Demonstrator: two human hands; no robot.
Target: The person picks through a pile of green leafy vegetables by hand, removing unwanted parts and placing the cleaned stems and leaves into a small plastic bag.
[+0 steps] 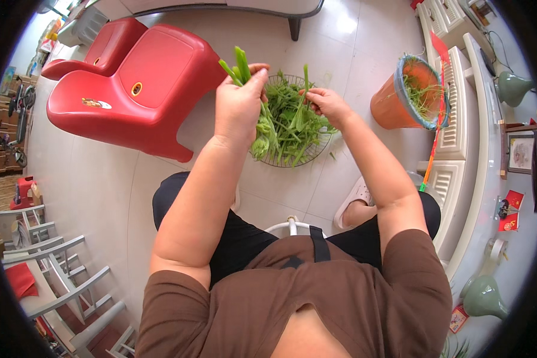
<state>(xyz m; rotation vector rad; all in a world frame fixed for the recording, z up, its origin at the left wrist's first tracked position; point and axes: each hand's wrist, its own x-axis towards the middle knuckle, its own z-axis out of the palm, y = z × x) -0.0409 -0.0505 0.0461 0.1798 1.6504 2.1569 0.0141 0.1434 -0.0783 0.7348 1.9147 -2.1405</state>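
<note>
My left hand [241, 100] is closed around a bunch of green leafy stalks [240, 62], thick cut stems pointing up and pale leaves hanging below the fist. In my right hand [326, 105] a single green stalk [305, 80] is pinched between thumb and fingers, its leaf hanging down. Below both hands a round wire basket [291, 165] rests on the tiled floor, heaped with loose green stems and leaves [291, 103]. The fingertips of my left hand are partly hidden behind the fist.
Right of the basket stands an orange bin [385, 100] with a blue liner, holding green scraps [418, 91]. A red-and-orange stick [437, 116] leans across its rim near a white cabinet [454, 98]. Red plastic chairs [156, 62] are at left, and a dark furniture leg [294, 29] is ahead.
</note>
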